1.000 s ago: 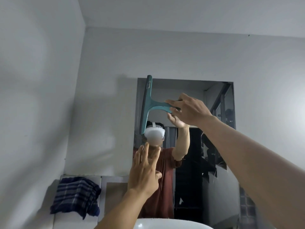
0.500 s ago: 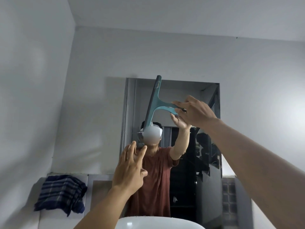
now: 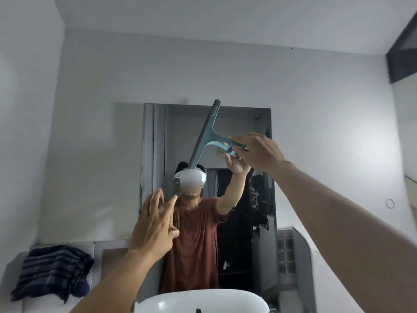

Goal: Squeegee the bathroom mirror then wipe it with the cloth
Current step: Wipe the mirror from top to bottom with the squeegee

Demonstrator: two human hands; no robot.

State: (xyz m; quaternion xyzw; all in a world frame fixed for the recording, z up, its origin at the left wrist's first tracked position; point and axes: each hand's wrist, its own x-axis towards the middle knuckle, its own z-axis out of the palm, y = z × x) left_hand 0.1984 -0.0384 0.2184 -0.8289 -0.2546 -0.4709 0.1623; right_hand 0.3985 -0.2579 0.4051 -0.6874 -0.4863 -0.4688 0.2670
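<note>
The teal squeegee (image 3: 206,136) is held by its handle in the right hand (image 3: 259,152), whose fingers are clamped around it. Its blade is tilted, its top end reaching the upper edge of the mirror (image 3: 243,123); contact with the glass cannot be told. The left hand (image 3: 155,224) is raised before the mirror's lower part, fingers spread and empty. A dark checked cloth (image 3: 53,271) is draped over the ledge at lower left, well apart from both hands. A white basin (image 3: 203,301) is seen below.
</note>
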